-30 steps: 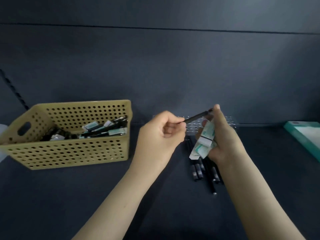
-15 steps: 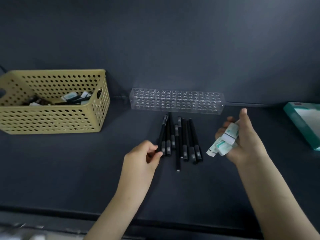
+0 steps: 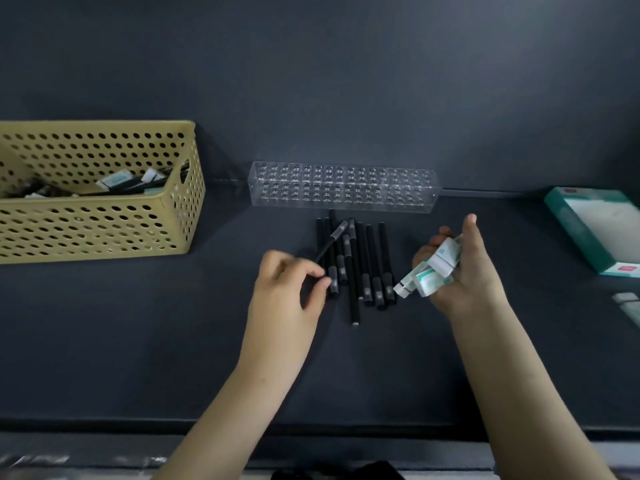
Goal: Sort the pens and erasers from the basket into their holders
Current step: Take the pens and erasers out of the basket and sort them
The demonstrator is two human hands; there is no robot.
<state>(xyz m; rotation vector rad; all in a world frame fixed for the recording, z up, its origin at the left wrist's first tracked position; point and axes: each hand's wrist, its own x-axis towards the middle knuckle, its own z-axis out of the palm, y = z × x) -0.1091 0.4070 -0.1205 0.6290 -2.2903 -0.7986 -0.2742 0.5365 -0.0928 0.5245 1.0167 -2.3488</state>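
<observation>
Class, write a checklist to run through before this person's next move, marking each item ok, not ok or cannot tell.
1. Left hand pinches one pen: ok.
2. Right hand holds the erasers: ok.
3. Clear pen holder has free holes: ok.
4. Loose pens lie parallel: not ok, the pinched pen crosses them.
5. Basket emptied: not ok, pens and erasers lie inside.
6. Room in the teal box: cannot tell.
</observation>
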